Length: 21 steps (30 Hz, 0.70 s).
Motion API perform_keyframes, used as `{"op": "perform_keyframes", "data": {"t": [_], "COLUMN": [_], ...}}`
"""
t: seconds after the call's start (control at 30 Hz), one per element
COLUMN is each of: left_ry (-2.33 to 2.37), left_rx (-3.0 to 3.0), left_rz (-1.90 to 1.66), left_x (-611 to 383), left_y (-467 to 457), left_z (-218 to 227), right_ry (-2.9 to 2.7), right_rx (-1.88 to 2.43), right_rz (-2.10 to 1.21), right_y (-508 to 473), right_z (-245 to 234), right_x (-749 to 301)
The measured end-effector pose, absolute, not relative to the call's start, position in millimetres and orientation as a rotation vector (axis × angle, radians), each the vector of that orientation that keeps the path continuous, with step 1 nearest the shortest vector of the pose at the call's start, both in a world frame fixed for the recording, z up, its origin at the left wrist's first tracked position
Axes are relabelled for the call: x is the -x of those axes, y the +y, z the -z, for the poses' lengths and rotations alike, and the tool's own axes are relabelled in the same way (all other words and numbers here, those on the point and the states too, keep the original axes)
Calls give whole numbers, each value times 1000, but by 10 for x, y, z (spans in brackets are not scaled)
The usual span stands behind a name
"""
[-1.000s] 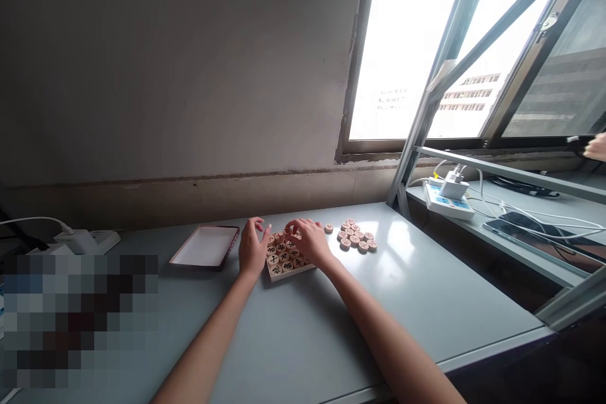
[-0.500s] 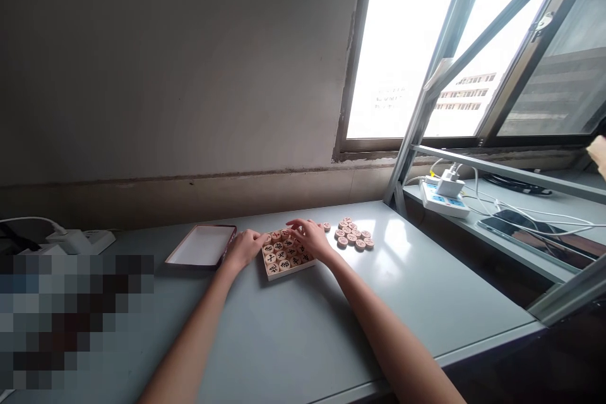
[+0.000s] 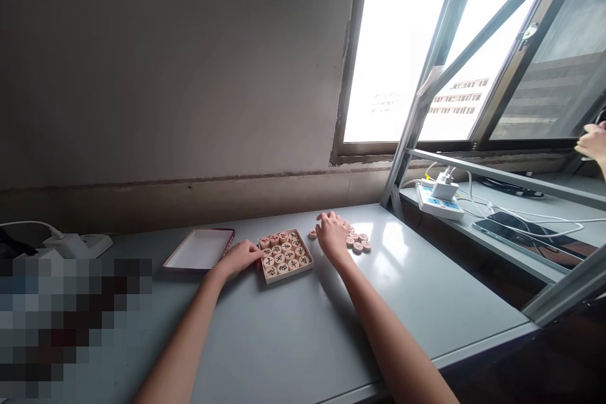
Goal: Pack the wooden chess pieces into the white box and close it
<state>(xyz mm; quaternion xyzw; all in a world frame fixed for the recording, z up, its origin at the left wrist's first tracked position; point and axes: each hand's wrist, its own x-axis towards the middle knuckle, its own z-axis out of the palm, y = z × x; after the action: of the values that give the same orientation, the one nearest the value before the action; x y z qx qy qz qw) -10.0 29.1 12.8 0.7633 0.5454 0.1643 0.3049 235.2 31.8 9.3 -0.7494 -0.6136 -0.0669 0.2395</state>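
Big picture here: a smooth, pale grey-blue tabletop [image 3: 284, 328] runs across the view beneath a scuffed plaster wall [image 3: 165, 76], with a bright metal-framed window [image 3: 392, 57] up at one o'clock. Out at three o'clock, a shelf [image 3: 516, 259] carries a white power strip [image 3: 438, 205] and a dark smartphone [image 3: 521, 237], and at two o'clock a co-worker's hand [image 3: 591, 142] pokes in from the frame edge. Centre stage, a square wooden tray [image 3: 303, 269] is packed in neat rows with round wooden Chinese chess pieces [image 3: 285, 252], black characters on their faces. At the tray's nine o'clock sits a shallow white-lined box lid [image 3: 199, 249] with a red rim; at its three o'clock, a small loose pile of pieces [image 3: 357, 243], a lone disc [image 3: 313, 234] just off to the side. The left hand [image 3: 239, 257] lies open, fingertips against the tray's left edge, holding nothing. The right hand [image 3: 332, 235] arches over the pile, fingers spread wide, no piece showing in its grip.
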Motion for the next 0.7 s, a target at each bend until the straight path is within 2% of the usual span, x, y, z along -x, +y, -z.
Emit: {"op": "perform_keyframes", "data": {"t": [0.13, 0.3, 0.7], "left_ry": [1579, 1675, 1734], "left_rx": [-2102, -2219, -2326], "left_rz": [-524, -666, -575], "left_x": [51, 14, -1], "left_y": [329, 366, 359], "left_z": [-43, 87, 121], "right_ry": [-1691, -1797, -1947], "right_rx": [2230, 2116, 2010], "right_rz": [34, 59, -44], "right_y": [353, 347, 294], "right_z": [-44, -20, -127], "right_x": [-2527, -2456, -2360]}}
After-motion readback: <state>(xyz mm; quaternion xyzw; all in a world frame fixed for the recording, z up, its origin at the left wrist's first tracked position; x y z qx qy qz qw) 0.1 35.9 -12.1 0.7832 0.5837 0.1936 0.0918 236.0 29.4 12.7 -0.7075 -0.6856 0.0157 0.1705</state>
